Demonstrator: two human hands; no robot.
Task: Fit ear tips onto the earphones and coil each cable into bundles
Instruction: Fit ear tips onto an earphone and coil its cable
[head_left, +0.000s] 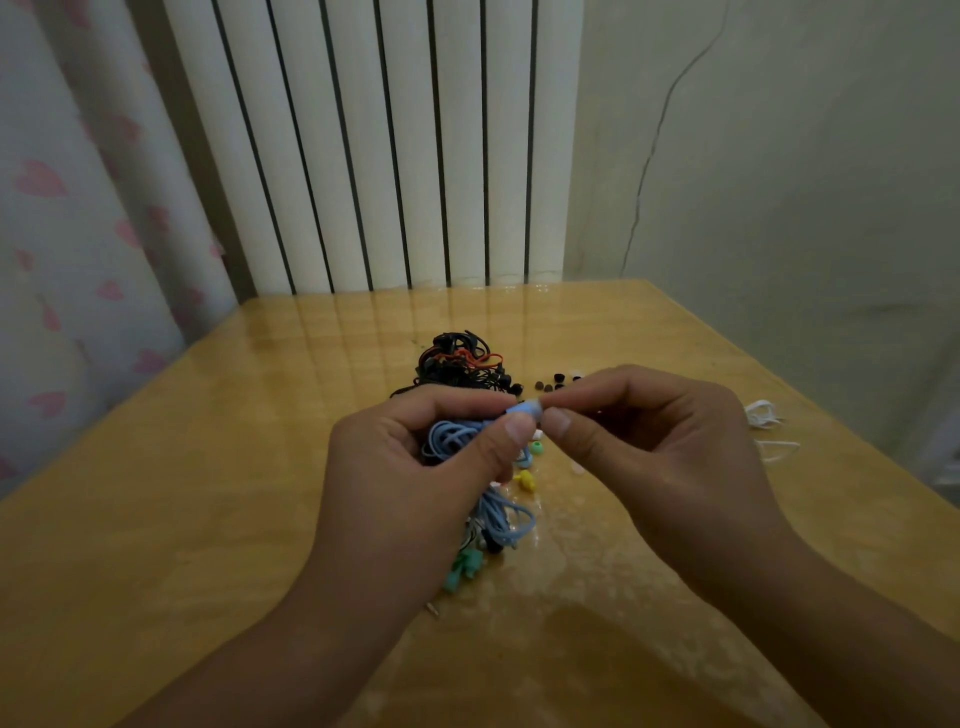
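Note:
My left hand (415, 467) grips a light blue earphone (522, 408) by its bud, held above the table, and its blue cable (452, 436) loops through the palm and hangs down to a blue loop (506, 519). My right hand (649, 431) pinches the bud's tip between thumb and forefinger; whatever it pinches there is too small to make out. Under the hands lie a green ear tip (536, 448), a yellow piece (525, 479) and a green earphone (462, 569).
A tangle of black and red earphones (462, 364) lies behind my hands on the glossy wooden table (208, 493). Several dark ear tips (553, 382) sit to its right. White earphones (769, 431) lie at the right edge. A radiator stands behind the table.

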